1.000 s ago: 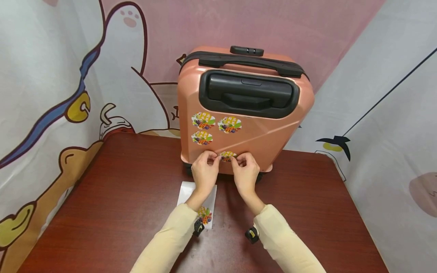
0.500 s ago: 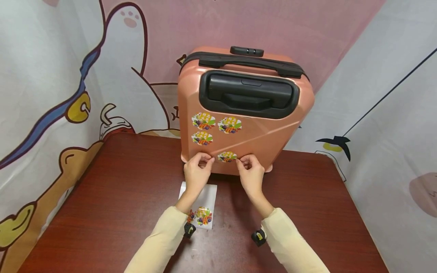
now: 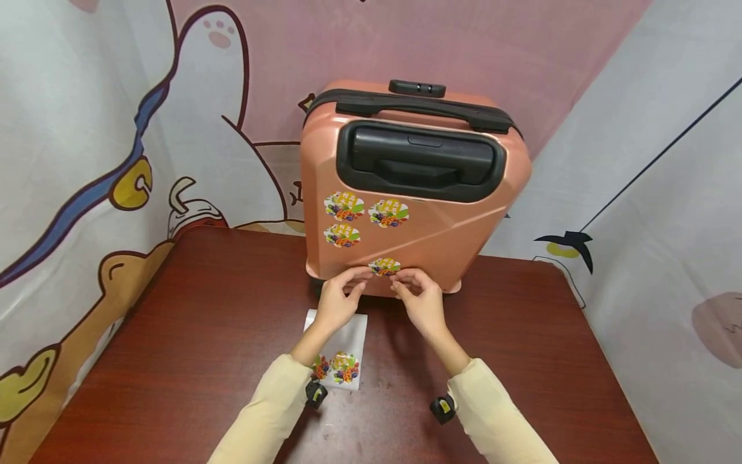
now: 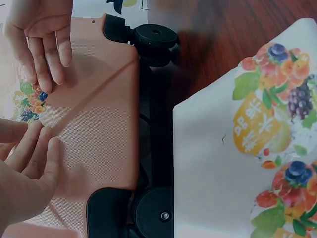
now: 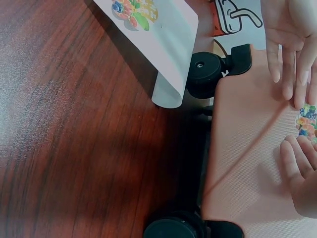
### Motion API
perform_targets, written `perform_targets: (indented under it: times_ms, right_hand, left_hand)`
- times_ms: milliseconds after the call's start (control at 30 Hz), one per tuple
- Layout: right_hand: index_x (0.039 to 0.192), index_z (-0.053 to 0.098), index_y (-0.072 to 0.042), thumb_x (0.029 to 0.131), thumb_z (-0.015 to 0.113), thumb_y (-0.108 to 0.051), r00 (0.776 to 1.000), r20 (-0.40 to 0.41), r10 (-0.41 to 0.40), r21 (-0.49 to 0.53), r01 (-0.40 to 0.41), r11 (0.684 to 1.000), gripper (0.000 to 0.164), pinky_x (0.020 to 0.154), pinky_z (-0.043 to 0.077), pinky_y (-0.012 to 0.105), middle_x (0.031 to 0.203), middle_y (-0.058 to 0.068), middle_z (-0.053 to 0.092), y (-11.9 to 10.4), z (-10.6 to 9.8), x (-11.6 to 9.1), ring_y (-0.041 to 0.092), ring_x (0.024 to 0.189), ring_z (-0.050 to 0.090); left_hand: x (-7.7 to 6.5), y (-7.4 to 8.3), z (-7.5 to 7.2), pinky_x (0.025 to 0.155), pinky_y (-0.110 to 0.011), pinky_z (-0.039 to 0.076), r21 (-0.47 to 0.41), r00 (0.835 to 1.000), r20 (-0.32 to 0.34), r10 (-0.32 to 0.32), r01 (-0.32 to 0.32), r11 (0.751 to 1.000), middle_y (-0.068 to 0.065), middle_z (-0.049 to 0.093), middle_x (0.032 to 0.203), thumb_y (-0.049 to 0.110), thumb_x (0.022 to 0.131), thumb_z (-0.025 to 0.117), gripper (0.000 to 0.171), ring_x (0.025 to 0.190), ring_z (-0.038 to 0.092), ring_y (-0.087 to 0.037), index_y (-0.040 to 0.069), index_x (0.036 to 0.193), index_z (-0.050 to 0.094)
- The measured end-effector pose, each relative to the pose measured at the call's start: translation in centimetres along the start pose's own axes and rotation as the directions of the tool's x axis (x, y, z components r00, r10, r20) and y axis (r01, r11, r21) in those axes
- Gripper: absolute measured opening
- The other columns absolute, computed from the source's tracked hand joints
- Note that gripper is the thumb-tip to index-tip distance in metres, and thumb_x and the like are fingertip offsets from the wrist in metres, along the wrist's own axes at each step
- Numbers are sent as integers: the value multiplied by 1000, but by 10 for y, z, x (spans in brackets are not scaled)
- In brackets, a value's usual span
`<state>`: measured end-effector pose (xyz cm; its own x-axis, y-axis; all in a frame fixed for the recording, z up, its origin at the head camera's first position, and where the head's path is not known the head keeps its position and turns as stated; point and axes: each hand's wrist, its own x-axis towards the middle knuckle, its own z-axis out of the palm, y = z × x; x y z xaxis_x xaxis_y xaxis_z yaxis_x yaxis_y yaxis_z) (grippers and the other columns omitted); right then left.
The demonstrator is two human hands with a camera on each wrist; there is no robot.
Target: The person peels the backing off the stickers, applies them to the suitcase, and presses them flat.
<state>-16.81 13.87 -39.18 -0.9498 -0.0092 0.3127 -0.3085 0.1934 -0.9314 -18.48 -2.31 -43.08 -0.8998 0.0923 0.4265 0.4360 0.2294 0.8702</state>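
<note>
An upright pink hard-shell suitcase (image 3: pixel 446 235) faces me. Low on its front is a fruit-print sticker (image 3: pixel 385 265), with one hand at each side. My left hand (image 3: pixel 341 299) has its fingers stretched out, tips right at the sticker's left edge. From the other side my right hand (image 3: pixel 423 299) reaches in, its fingers extended to the sticker's lower right edge. The left wrist view shows both the left hand (image 4: pixel 32 173) and the right hand (image 4: pixel 44 39) with straight fingertips by the sticker. Three more fruit stickers (image 3: pixel 343 206) sit higher on the shell.
A white sticker sheet (image 3: pixel 355 332) with fruit stickers lies on the brown table (image 3: pixel 214 335), partly under my left forearm. One end curls in the right wrist view. Black wheels (image 4: pixel 156 37) are under the suitcase. A cartoon-print cloth (image 3: pixel 278 58) hangs behind.
Both hands stop pinching at the sticker's edges and move apart, leaving it on the suitcase. Now the fingers are straightened and back against its sides. More of the sheet is uncovered.
</note>
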Motion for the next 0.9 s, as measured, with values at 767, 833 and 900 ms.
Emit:
perform_targets:
  times_ms: [767,833,900]
  right_hand:
    - [97,55,19,80,56,17,995,40,-95,67,92,994,18,73,49,18,96,34,60,-36,4,13,46,92,56]
    - [97,55,18,80,56,17,994,47,-95,58,92,994,18,74,48,17,96,33,60,-37,5,13,44,93,57]
    - [97,56,18,80,57,16,994,52,-92,33,91,995,17,73,47,17,96,31,61,-34,6,13,43,93,58]
  left_hand:
    - [2,-1,-4,75,-38,51,-16,1000,9,-25,25,1000,-10,66,98,-4,86,56,24,90,62,-23,2,107,64]
    - [2,-2,-4,75,-40,50,-23,1000,9,-27,27,999,-11,66,98,-4,86,56,24,91,62,-25,2,107,64]
    - [3,-2,-4,75,-42,50,-26,1000,10,-27,27,999,-11,66,98,-5,86,56,24,91,62,-26,2,107,64]
